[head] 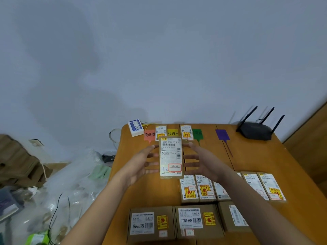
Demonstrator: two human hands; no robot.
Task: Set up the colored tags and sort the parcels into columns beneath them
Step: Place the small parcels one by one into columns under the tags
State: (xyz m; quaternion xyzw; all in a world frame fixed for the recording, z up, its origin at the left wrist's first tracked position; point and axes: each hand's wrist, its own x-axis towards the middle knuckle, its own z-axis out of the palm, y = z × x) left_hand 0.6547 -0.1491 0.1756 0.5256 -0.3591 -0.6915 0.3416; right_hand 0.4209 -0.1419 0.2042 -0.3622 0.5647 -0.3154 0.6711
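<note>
I hold a small brown parcel (pixel 170 157) with a white shipping label upright above the table (pixel 256 156), between both hands. My left hand (pixel 141 163) presses its left edge and my right hand (pixel 200 161) its right edge, fingers spread and fairly straight. Along the table's far edge lie a red tag (pixel 149 135), a yellow tag (pixel 173 133), a green tag (pixel 197 133) and a purple tag (pixel 222 134). One small parcel (pixel 160 132) lies between red and yellow, another (pixel 186 132) between yellow and green.
A row of several small parcels (pixel 205 189) lies under my right forearm, with larger boxes (pixel 151 223) at the near edge. A black router (pixel 256 129) stands at the back right, a white device (pixel 135 127) at the back left. Plastic bags (pixel 70 183) and cardboard lie left of the table.
</note>
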